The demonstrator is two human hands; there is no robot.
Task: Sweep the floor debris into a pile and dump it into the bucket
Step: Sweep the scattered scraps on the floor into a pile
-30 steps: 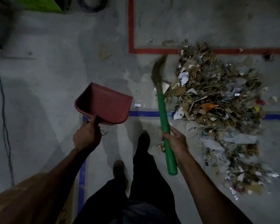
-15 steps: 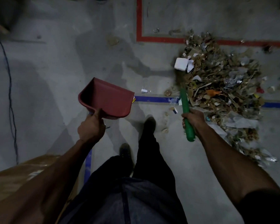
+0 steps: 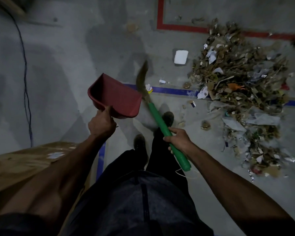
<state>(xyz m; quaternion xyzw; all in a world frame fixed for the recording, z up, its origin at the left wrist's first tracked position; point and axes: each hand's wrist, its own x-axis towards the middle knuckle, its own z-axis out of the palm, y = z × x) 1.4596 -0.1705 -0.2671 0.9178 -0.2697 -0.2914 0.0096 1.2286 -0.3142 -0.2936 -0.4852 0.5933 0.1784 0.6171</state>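
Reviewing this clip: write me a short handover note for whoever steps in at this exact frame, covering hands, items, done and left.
Left hand grips the red dustpan, held up off the floor and empty as far as the view shows.
Right hand grips the green-handled broom; its bristles point up-left, beside the dustpan and away from the debris.
Debris pile is mostly gathered on the right, straddling the blue floor line.
Strays lie left of it: a white block and small scraps along the blue line.
Left: sweep the strays in, scoop the pile, dump it. No bucket is in view.
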